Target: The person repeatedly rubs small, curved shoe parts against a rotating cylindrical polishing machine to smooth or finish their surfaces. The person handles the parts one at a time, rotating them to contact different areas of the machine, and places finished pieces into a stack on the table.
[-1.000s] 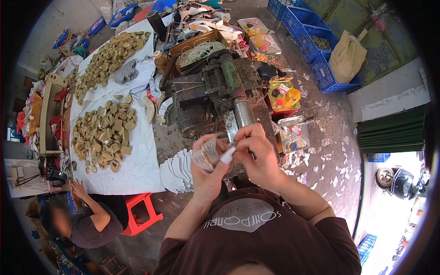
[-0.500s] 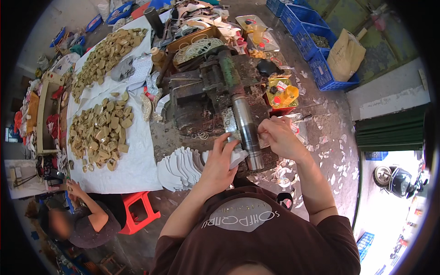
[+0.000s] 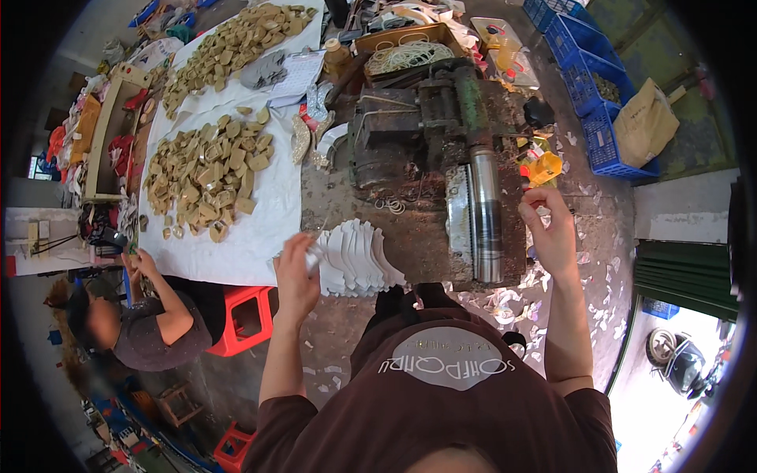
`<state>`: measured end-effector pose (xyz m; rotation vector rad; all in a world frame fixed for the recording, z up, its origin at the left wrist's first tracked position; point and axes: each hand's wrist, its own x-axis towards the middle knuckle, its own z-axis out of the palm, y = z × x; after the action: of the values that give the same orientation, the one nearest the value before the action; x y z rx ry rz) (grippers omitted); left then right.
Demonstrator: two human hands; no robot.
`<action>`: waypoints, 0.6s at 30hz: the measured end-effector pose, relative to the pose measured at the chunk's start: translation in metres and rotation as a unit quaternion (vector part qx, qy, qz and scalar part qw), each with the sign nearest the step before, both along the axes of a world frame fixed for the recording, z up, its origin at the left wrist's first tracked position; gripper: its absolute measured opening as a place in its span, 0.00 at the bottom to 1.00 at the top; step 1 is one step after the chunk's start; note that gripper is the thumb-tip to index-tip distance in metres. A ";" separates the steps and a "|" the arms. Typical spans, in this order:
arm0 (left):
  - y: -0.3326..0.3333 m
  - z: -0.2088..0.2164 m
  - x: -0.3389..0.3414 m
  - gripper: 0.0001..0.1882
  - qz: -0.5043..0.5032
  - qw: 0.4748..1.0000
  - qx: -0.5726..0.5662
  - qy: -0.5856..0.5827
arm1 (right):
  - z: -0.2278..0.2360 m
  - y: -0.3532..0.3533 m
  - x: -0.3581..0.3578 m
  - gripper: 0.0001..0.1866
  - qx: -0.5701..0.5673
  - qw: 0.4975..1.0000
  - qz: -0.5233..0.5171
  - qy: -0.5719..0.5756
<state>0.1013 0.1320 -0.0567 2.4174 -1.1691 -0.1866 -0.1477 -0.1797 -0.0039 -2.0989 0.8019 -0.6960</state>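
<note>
My left hand point(image 3: 296, 276) is beside the left end of a row of white curved pieces point(image 3: 359, 256) lying overlapped at the table's near edge. A white curved piece point(image 3: 314, 256) shows between its thumb and fingers. My right hand point(image 3: 552, 229) is raised past the right side of the machine, with thumb and fingers curled together. What they hold, if anything, I cannot make out. Between my hands stands the old dark machine point(image 3: 394, 138), with a shiny metal roller point(image 3: 486, 213) pointing toward me and a pale flat strip point(image 3: 459, 213) along its left side.
Piles of tan blocks point(image 3: 213, 169) cover a white sheet point(image 3: 272, 236) on the left. A co-worker point(image 3: 146, 323) sits near a red stool point(image 3: 244, 315). Blue crates point(image 3: 619, 142) stand at the far right. White scraps point(image 3: 505, 307) litter the floor. A yellow cup point(image 3: 544, 167) is beyond my right hand.
My left hand has left the roller and moved left to the outer end of the white pieces. My right hand has moved off the roller, out to the right. The view has shifted.
</note>
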 end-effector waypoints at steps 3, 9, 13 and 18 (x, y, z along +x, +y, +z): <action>0.022 -0.011 -0.009 0.25 -0.132 0.979 0.155 0.027 | 0.001 0.000 0.004 0.08 0.013 1.000 -0.013 -0.016; 0.005 0.018 -0.018 0.26 -0.087 0.963 0.066 0.246 | 0.026 0.019 0.016 0.06 0.012 0.998 0.039 -0.042; -0.040 0.040 -0.028 0.26 -0.067 0.888 -0.216 0.401 | 0.034 0.059 0.041 0.11 -0.038 0.982 0.173 -0.070; -0.103 0.058 -0.081 0.27 -0.103 0.620 -0.440 0.641 | 0.016 0.100 0.063 0.14 -0.049 0.985 0.137 -0.090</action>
<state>0.0207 0.0292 0.0016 0.7706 -0.5151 -0.9474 -0.0852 -0.0793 0.0123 -2.1428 0.3767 -0.7738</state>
